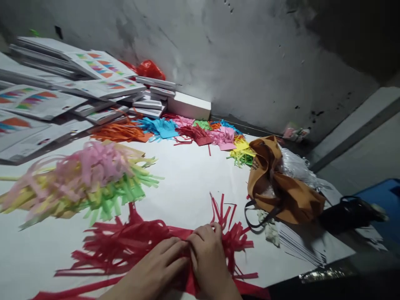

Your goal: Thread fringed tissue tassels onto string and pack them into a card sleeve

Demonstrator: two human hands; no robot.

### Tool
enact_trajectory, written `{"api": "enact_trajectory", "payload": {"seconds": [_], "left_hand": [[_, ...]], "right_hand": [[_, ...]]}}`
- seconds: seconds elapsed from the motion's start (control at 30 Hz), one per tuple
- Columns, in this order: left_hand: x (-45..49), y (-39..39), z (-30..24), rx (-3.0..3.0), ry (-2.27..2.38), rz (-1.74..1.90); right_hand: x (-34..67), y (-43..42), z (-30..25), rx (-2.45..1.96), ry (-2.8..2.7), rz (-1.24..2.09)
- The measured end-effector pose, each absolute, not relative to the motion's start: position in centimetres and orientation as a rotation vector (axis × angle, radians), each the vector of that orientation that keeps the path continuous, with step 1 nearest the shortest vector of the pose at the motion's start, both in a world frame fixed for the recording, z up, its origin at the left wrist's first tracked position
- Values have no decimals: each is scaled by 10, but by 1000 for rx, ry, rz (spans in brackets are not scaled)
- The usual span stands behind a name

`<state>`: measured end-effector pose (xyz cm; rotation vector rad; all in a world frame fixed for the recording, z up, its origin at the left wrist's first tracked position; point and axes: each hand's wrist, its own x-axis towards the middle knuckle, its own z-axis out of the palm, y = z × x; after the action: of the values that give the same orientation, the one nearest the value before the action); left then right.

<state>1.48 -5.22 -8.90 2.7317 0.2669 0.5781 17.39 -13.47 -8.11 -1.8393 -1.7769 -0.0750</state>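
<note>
Both my hands rest on a bundle of red fringed paper strips [125, 246] lying on the white table [193, 179] near its front edge. My left hand [153, 271] lies over the middle of the bundle with fingers together, pressing it down. My right hand [208, 258] is curled, its fingers pinching the red paper where the strips meet. Loose red fringe [229, 221] fans out beyond my right fingers.
A pile of pink, yellow and green fringed paper [84, 179] lies at left. Orange, blue, red, pink and yellow fringe pieces [193, 133] line the back. Stacked printed booklets [62, 87] fill the far left. A brown cloth bag [281, 183] sits at right, by a grey wall.
</note>
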Motion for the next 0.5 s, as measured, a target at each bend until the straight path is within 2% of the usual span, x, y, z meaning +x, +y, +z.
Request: {"api": "enact_trajectory", "payload": {"seconds": [0.1,0.33,0.4,0.5], "left_hand": [[12,-49,-99,2787,394,546],[8,-27,-83,2819,480,528],[10,-25,-76,2803,425,563],[18,-21,-76,2816,391,613]], "right_hand": [[191,-131,-66,-1816,-1580,-201],[277,-203,-5,-1794,-1177,-1029],[287,-237,11,-1800,-1214,-1279],[288,-283,33,-1786,-1460,-1414]]}}
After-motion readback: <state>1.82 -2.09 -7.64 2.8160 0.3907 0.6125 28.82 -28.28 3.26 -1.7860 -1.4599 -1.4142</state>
